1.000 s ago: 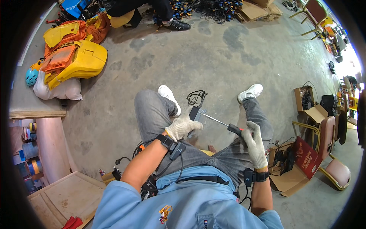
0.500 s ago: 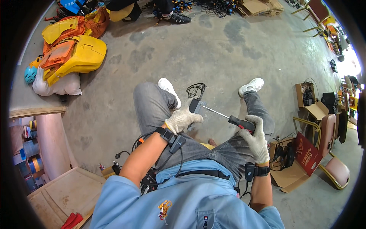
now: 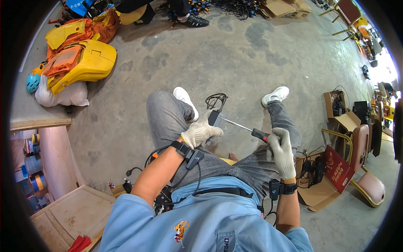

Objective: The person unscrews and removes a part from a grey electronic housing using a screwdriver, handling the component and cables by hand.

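Note:
My left hand (image 3: 198, 133), in a white knitted glove, is closed around a black power adapter (image 3: 214, 118) between my knees. A coiled black cable (image 3: 215, 101) lies just beyond the adapter's far end. In my gloved right hand (image 3: 282, 153) is a screwdriver (image 3: 259, 134) with a black and red handle, gripped toward its rear. Its metal shaft points left, and the tip meets the adapter's right side. Whether the tip sits in a screw or a seam is too small to tell. A greyish piece (image 3: 223, 116) shows beside the tip.
Yellow and orange plastic shells (image 3: 90, 61) are piled at far left, above a white sack (image 3: 63, 94). An open cardboard box (image 3: 321, 201) with cables and a chair (image 3: 360, 143) stand at right. A wooden board (image 3: 77, 210) is at lower left. Another person's shoe (image 3: 194, 21) shows at the top.
My right hand has shifted its grip on the screwdriver handle, covering the rear end that showed before. The adapter and my left hand stay almost in place.

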The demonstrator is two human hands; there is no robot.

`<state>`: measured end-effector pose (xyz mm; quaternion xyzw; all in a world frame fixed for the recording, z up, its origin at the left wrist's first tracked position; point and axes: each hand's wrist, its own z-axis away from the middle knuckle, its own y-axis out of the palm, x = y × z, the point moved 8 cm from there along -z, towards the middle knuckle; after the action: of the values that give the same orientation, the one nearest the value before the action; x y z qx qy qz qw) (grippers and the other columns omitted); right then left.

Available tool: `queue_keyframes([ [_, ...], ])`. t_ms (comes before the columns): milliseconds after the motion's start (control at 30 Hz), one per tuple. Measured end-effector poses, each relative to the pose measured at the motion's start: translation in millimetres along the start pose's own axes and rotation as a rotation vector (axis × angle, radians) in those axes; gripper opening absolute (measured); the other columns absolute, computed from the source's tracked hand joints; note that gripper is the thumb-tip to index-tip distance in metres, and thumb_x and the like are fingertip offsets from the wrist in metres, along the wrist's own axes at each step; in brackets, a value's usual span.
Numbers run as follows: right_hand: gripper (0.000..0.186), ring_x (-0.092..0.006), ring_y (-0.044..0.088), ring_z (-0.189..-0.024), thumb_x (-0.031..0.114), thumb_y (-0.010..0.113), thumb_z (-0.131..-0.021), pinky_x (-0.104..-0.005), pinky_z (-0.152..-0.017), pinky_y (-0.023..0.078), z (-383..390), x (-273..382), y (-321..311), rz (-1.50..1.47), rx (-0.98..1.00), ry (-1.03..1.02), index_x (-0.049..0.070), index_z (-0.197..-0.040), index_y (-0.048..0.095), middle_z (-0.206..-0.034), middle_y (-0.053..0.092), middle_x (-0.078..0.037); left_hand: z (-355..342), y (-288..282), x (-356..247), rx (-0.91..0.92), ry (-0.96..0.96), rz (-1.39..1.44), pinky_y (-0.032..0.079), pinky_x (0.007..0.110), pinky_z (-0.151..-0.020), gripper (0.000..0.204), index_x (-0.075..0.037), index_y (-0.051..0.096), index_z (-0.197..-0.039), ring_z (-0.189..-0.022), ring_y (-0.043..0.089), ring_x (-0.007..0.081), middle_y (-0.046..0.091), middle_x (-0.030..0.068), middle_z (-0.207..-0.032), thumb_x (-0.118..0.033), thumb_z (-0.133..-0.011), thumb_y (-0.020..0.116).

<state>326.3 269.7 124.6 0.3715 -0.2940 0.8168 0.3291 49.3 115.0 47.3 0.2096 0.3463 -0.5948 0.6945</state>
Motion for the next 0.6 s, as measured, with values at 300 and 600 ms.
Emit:
queue_keyframes([
  [300,0.052,-0.0115,0.063,-0.071,0.016,0.073,-0.101,-0.0277,-0.067,0.053,-4,1,-2,0.203,0.023,-0.292,0.001,-0.146,0.053,-0.098,0.069,-0.008,10,1,-14,-0.006,-0.003,0.041,0.055,0.032,-0.077,0.068,-0.005,0.063,-0.141,-0.086,0.065,0.0161,0.069,0.0071,-0.1,-0.029,-0.082,0.085],
  [600,0.06,-0.0143,0.069,-0.081,0.02,0.071,-0.1,-0.0284,-0.077,0.058,0,9,-2,0.135,-0.048,-0.303,0.0,-0.153,0.051,-0.105,0.071,-0.01,-12,5,12,0.0,0.043,0.112,0.055,0.032,-0.081,0.073,-0.004,0.06,-0.147,-0.093,0.064,0.0164,0.067,0.0061,-0.111,-0.025,-0.083,0.088],
])
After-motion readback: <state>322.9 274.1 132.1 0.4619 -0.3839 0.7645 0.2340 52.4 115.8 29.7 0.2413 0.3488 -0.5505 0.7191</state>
